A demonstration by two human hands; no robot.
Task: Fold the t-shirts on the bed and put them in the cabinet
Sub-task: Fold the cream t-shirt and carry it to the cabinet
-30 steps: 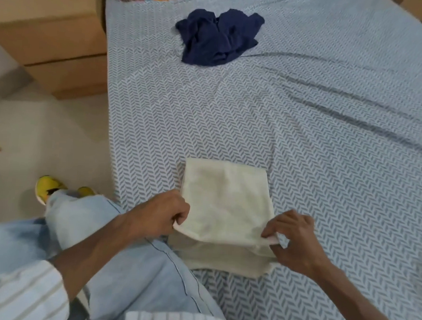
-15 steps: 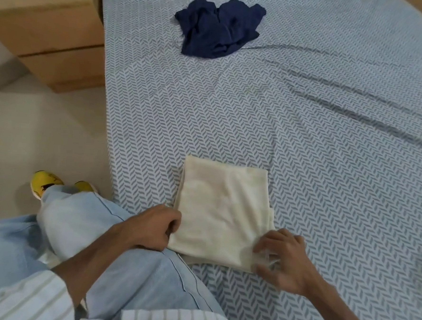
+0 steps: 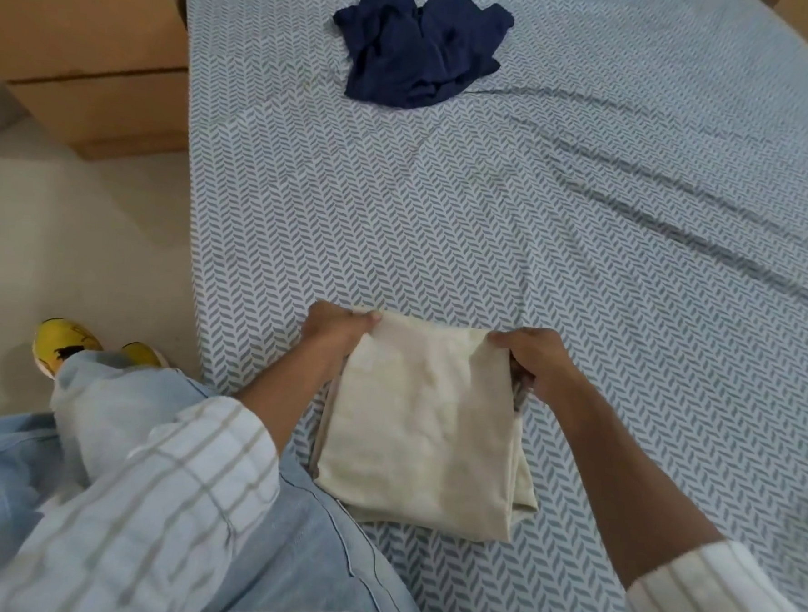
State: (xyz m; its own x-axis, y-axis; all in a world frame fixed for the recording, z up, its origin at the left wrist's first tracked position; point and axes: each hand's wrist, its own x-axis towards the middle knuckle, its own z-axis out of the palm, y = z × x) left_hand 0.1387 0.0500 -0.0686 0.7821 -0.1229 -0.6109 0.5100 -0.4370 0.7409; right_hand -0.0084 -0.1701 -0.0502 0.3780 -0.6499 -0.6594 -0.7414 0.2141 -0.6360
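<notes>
Holding: both hands grip the far corners of the folded cream shirt [image 3: 426,420]
Cream shirt: lies on the near edge of the bed [image 3: 585,250], its near end beside the person's knee
Left hand [image 3: 336,332]: fingers curled round the far left corner
Right hand [image 3: 533,361]: fingers curled, pinching the far right corner
Navy shirt [image 3: 420,49]: crumpled, unfolded, far up the bed, well apart from the cream one
Cabinet [image 3: 91,50]: wooden, left of the bed
Shoe [image 3: 62,339]: yellow, on the floor
</notes>
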